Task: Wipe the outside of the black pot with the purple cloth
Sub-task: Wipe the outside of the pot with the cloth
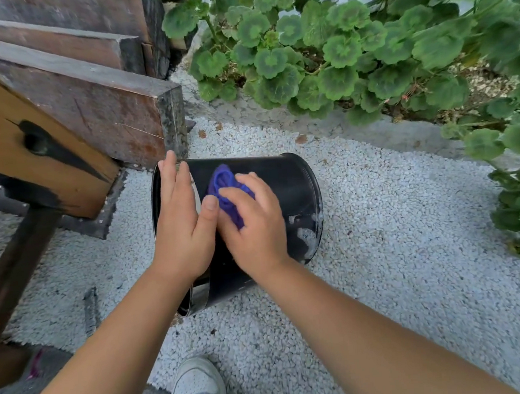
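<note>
The black pot (285, 182) lies on its side on white gravel, its open mouth to the left and its base to the right. Whitish smears mark the wall near the base. My left hand (183, 224) lies flat on the pot's wall near the mouth rim, fingers together and pointing away from me. My right hand (251, 219) presses the bunched purple cloth (225, 184) against the top of the pot's side, right beside my left thumb. Part of the cloth is hidden under my fingers.
Wooden steps (89, 104) and a wooden beam (30, 146) with a dark post stand at the left, close to the pot's mouth. Leafy green plants (334, 51) fill the back and right side. My white shoe (197, 388) rests on the gravel (410, 231) below the pot.
</note>
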Available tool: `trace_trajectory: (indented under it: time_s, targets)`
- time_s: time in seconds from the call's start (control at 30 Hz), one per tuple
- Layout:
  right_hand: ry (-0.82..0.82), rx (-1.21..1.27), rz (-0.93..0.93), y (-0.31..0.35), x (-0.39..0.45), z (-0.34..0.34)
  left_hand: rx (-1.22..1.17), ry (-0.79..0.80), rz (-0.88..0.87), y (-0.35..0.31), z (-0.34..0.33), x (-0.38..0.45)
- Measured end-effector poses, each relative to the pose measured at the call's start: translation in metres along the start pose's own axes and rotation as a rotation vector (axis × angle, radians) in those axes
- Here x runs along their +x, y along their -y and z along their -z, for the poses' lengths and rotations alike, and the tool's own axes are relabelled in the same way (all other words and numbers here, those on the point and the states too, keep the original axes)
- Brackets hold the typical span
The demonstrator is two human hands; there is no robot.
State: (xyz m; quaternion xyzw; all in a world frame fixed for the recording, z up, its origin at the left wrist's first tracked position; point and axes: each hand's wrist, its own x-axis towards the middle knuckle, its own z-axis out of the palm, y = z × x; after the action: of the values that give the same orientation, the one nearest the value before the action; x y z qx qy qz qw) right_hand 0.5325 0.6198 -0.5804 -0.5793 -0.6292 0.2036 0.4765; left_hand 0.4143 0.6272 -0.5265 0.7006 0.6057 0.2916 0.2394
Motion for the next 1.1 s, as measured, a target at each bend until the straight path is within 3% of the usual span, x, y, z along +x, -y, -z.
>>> trace_trajectory:
  time_s: [0.07, 0.23, 0.53, 0.6, 0.7, 0.73, 0.83, 0.93, 1.1]
  targets:
    - [-0.009, -0.055, -0.004, -0.02, 0.006, 0.001, 0.03, -0.008, 0.007, 0.006, 0.002, -0.001]
    - [0.003, -0.138, -0.458, -0.09, 0.012, 0.035, 0.064, -0.037, 0.08, 0.012, 0.001, 0.002]
    - [-0.067, -0.245, -0.666, -0.137, 0.019, 0.067, -0.023, -0.045, 0.073, -0.006, -0.009, 0.013]
    - [-0.174, -0.211, -0.784, -0.147, 0.022, 0.084, -0.07, -0.088, 0.077, -0.007, -0.009, 0.012]
    - [-0.454, 0.038, -0.967, -0.145, 0.036, 0.097, -0.206, -0.114, 0.116, 0.003, -0.002, 0.007]
    - [-0.479, 0.12, -0.973, -0.14, 0.041, 0.098, -0.244, -0.086, 0.104, 0.009, 0.001, 0.002]
    - [-0.389, 0.442, -0.877, -0.109, 0.063, 0.09, -0.243, 0.011, 0.0, 0.016, 0.001, -0.017]
    - [-0.161, 0.861, -0.792, -0.067, 0.08, 0.074, -0.177, 0.015, -0.012, 0.012, -0.009, -0.023]
    - [0.167, 1.251, -0.738, -0.016, 0.079, 0.052, -0.15, 0.023, -0.081, -0.003, -0.018, -0.006]
